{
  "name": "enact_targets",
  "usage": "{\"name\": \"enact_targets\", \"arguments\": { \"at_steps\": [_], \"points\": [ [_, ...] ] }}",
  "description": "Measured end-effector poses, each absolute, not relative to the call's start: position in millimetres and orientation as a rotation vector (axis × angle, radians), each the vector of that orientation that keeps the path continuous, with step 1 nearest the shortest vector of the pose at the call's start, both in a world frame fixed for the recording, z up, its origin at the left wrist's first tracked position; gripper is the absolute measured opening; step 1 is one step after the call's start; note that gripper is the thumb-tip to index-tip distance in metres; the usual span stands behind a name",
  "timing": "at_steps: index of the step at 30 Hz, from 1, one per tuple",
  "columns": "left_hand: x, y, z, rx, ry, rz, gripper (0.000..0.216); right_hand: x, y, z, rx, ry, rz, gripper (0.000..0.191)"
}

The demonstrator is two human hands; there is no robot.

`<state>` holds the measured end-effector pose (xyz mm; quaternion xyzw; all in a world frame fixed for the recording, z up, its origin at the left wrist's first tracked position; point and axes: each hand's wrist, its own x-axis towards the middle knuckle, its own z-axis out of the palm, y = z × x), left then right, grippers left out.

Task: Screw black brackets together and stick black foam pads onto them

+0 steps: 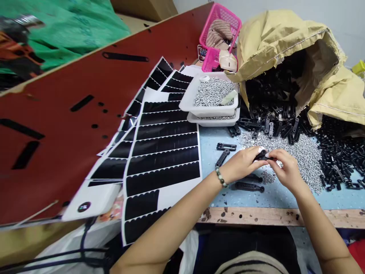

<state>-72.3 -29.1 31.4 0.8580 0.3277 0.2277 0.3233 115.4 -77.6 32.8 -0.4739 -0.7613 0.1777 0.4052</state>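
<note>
My left hand (pixel 243 163) and my right hand (pixel 286 169) meet above the blue table (pixel 273 194), both pinched on one small black plastic bracket (pixel 261 155) between the fingertips. A bead bracelet circles my left wrist. Just under the hands lie loose silver screws (pixel 306 154) in a spread heap. Three black brackets (pixel 249 186) lie flat on the table near my left hand.
A yellow sack (pixel 288 42) spills black brackets (pixel 273 110) at the back right. Stacked white trays (pixel 212 110) hold screws. Sheets of black stickers (pixel 162 148) lie at the left beside a red-brown board (pixel 62 125). A pink basket (pixel 219 23) stands behind.
</note>
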Motion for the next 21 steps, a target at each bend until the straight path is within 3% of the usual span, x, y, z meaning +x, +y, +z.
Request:
{"name": "enact_targets", "arguments": {
  "at_steps": [10,13,17,21],
  "points": [
    [-76,-37,32,2.469,1.010,0.536,0.033,108,-83,28,-1.285,-1.884,0.419,0.013],
    [-81,-33,25,2.320,1.114,0.539,0.025,111,-78,6,-1.432,-1.868,0.464,0.022],
    [-89,-25,8,2.033,1.317,0.568,0.015,104,-74,-24,-1.641,-2.136,0.260,0.011],
    [-94,-22,-3,2.040,1.216,0.611,0.013,97,-77,-36,-1.669,-2.242,0.200,0.014]
  ]
}}
